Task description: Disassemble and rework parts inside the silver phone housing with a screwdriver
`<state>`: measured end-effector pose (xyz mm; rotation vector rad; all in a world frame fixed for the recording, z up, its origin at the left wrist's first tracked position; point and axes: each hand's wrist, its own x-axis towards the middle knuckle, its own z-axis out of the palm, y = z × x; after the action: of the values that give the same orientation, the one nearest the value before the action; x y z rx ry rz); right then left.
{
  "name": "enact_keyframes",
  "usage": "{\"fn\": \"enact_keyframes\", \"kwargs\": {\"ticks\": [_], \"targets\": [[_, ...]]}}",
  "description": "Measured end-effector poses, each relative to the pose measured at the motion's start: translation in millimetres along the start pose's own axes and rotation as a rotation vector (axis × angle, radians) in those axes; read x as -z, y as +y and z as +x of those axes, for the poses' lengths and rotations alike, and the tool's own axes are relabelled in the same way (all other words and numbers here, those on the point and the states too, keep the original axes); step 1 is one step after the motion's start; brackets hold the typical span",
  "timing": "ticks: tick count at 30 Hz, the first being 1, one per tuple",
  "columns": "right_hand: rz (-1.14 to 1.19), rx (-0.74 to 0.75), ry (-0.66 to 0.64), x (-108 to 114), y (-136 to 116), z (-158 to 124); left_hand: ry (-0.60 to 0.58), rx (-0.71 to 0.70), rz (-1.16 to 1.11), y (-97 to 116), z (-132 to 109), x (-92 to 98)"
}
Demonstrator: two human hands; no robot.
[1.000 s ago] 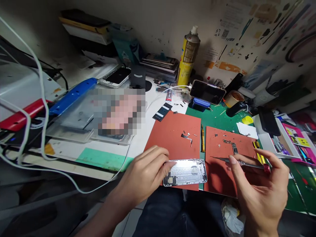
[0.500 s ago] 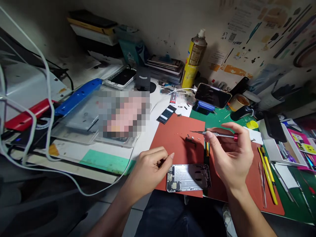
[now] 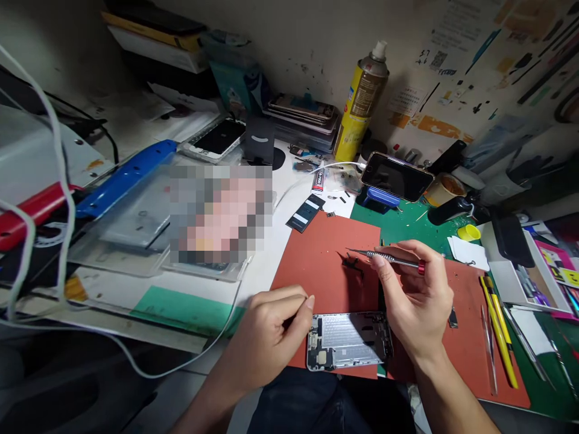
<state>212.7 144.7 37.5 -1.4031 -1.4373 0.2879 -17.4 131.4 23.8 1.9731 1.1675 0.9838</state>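
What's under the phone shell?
The left red mat shows along the near and far edges of the shell, so the shell appears to lie at least partly on it. Anything directly beneath is covered; I can't tell whether small parts are there.

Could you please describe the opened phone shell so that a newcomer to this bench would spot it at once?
Start from the two reddish mats and take the left mat. Mostly on its near edge, beside the left hand, lies the phone shell. Unlike the phone propped up behind the mats, it lies flat and shows a bare silvery inside.
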Motion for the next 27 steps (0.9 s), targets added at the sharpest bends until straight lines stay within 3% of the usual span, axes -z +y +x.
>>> {"fn": "enact_keyframes", "kwargs": {"ticks": [4, 6, 10, 18, 27], "targets": [[-0.032, -0.064, 0.201, 4, 5, 7, -0.026, -0.003, 0.053, -2, 2, -0.3], [-0.091, -0.099, 0.233, 8, 9, 10, -0.03, 0.012, 0.082, -4, 1, -0.5], [-0.182, -0.133, 0.22, 11, 14, 12, -0.053, 0.076, 0.119, -4, -1, 0.3], [-0.151, -0.163, 0.189, 9, 17, 14, -0.133, 0.207, 0.032, 3, 0, 7.9], [-0.152, -0.138, 0.211, 9, 15, 13, -0.031, 0.062, 0.097, -8, -2, 0.7]]}}
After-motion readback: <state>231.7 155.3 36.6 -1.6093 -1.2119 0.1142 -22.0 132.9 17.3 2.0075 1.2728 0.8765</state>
